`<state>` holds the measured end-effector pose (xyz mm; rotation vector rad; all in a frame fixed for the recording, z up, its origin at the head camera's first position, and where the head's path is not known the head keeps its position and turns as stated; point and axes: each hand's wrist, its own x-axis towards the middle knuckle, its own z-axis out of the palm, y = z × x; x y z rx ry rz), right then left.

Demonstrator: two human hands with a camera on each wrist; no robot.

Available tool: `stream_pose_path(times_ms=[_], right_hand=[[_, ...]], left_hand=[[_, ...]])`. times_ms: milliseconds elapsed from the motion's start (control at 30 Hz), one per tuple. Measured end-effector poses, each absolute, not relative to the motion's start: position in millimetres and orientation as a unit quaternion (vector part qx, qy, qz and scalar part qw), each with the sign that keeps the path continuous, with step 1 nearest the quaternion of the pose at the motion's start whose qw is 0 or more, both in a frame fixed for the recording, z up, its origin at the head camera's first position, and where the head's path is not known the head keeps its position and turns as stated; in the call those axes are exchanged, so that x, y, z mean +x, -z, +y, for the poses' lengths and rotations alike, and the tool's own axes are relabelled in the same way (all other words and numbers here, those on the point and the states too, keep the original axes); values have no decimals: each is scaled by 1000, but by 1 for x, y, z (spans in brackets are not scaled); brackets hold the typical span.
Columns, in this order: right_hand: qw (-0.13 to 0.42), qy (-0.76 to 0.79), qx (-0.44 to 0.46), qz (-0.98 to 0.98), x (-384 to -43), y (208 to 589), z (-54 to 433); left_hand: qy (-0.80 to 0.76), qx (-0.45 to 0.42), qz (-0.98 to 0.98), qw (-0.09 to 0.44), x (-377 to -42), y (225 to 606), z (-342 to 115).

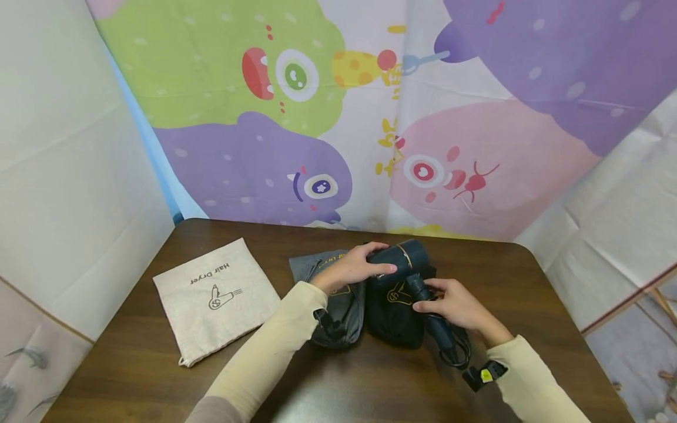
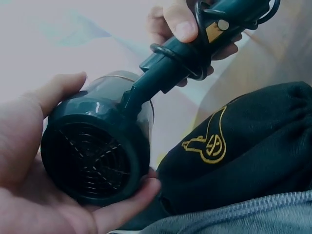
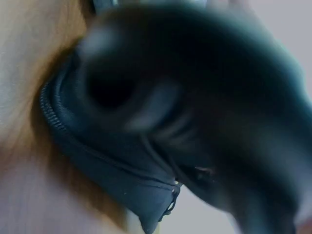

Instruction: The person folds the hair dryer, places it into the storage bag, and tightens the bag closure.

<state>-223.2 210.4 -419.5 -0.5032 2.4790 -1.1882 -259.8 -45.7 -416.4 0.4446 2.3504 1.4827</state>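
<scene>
A dark teal hair dryer (image 1: 415,255) with a thin gold band is held above a black drawstring pouch (image 1: 391,323). My left hand (image 1: 354,267) grips the barrel; in the left wrist view, thumb and fingers curl round the rear end by the round intake grille (image 2: 92,163). The handle is in my right hand (image 1: 457,302), with the black cord (image 2: 197,48) looped about it. Close up in the right wrist view, the dryer is a dark blur over the black pouch (image 3: 107,170).
Left of the black pouch lies a grey pouch (image 1: 344,323), partly behind my left forearm. A flat beige pouch printed "Hair Dryer" (image 1: 222,311) lies on the left of the brown wooden table (image 1: 328,388). A cartoon-printed cloth (image 1: 296,158) hangs behind the table.
</scene>
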Motion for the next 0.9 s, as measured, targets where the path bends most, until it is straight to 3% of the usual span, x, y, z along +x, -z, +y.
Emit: stream_pose_path(times_ms=[200,567,767,900], right_hand=[[163,393,-212,880,-226,417,202],[132,406,-245,871,-232,399,194],[89,418,-231,874,-234,389,197],[104,441,-205,867,-233,385,199]], left_hand=[[-534,141,815,175,-253,416,-55],[-596,83,791,109,-238,410,-73],[-644,45,761,58,-234,408,-86],[-686,21,727,27,-231,407,-96]])
